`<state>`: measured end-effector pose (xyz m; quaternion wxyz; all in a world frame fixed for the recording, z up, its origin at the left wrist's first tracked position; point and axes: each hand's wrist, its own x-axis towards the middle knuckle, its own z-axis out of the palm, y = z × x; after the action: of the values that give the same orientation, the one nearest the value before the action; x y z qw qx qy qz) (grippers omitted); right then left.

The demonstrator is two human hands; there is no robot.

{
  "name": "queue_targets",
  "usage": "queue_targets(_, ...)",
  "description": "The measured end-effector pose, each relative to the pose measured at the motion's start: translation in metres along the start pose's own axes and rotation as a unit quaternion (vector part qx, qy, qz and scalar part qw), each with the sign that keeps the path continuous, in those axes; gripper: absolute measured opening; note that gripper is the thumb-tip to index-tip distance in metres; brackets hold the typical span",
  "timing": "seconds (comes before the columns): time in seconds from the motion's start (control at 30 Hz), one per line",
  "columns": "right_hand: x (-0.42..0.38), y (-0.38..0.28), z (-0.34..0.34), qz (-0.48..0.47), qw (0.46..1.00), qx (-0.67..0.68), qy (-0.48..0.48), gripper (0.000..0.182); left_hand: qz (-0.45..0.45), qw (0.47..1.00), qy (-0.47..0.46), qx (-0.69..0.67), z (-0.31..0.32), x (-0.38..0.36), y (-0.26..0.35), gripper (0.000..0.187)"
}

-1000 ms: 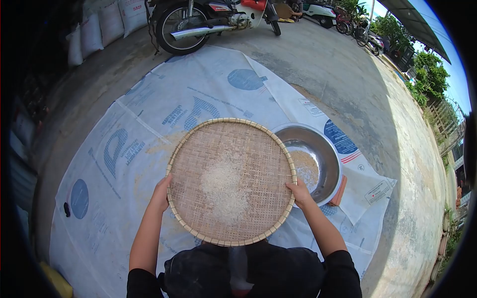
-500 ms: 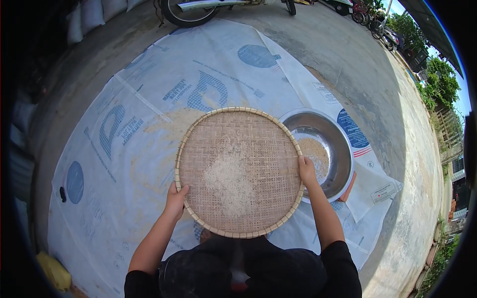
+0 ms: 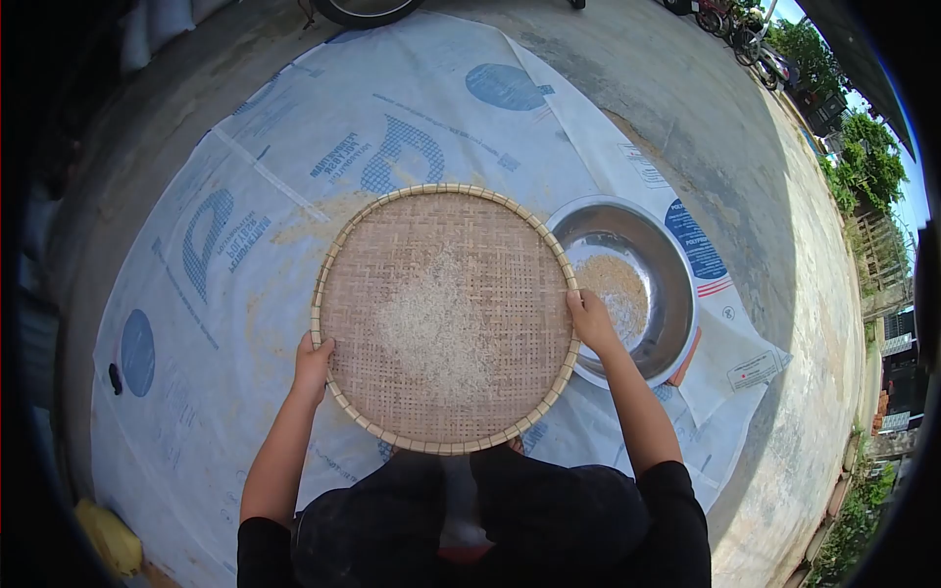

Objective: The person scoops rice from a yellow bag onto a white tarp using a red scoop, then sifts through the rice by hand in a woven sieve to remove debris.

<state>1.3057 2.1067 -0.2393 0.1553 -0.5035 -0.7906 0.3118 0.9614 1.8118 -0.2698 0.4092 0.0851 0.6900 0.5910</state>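
Observation:
A round woven bamboo winnowing tray (image 3: 382,240) is held out in front of me above the ground sheet. My left hand (image 3: 313,363) grips its rim at the lower left, thumb over the edge. On the opposite side, my right hand (image 3: 591,318) is closed around the right rim. Pale grains, which look like rice (image 3: 436,323), lie in a loose heap across the middle of the weave. Just right of the tray stands a wide metal basin (image 3: 674,294), partly behind my right forearm, with tan grains (image 3: 613,279) in its bottom.
A white printed plastic sheet (image 3: 186,392) covers the ground, with tan husk-like bits (image 3: 333,216) scattered on it. A brick-coloured piece (image 3: 688,358) shows by the basin. A motorbike wheel (image 3: 368,8) is at the top, and a yellow bag (image 3: 110,537) at lower left.
The tray, still in both my hands, has shifted left and slightly up in view. The grains on it now spread somewhat wider. My view has tipped a little downward.

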Motion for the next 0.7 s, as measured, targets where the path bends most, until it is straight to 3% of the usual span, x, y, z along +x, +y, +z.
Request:
queue_targets(0.13, 0.028, 0.008, 0.013, 0.02, 0.995, -0.018, -0.099, 0.039, -0.019, 0.999, -0.003, 0.026, 0.007, -0.008, 0.015, 0.025)
queue_targets(0.2, 0.037, 0.011, 0.012, 0.054, 0.994, -0.072, 0.062, 0.039, 0.047, 0.996, -0.027, 0.064, 0.024, -0.008, 0.005, 0.023)
queue_targets(0.3, 0.019, 0.011, 0.007, 0.004, 0.998, -0.042, 0.053, 0.038, 0.028, 0.996, -0.003, 0.086, 0.018, 0.004, 0.008, 0.023)
queue_targets(0.43, 0.019, 0.021, 0.012, 0.028, 0.995, -0.089, -0.022, 0.038, 0.042, 0.997, 0.009, 0.057, 0.03, 0.005, 0.011, 0.023)
queue_targets(0.5, 0.025, 0.025, 0.001, 0.106, 0.986, -0.102, 0.08, 0.038, 0.083, 0.993, 0.002, 0.083, 0.046, -0.006, 0.008, 0.023)
queue_targets(0.53, 0.024, 0.023, -0.001, 0.103, 0.986, -0.102, 0.081, 0.038, 0.084, 0.992, -0.006, 0.094, 0.045, -0.002, 0.005, 0.024)
queue_targets(0.63, 0.003, 0.011, -0.008, 0.035, 0.997, -0.063, 0.034, 0.039, 0.027, 0.996, -0.005, 0.084, 0.017, 0.017, 0.008, 0.032)
queue_targets(0.7, 0.001, -0.001, -0.01, 0.042, 0.995, -0.038, -0.083, 0.039, 0.028, 0.999, -0.002, 0.042, 0.005, 0.015, 0.018, 0.032)
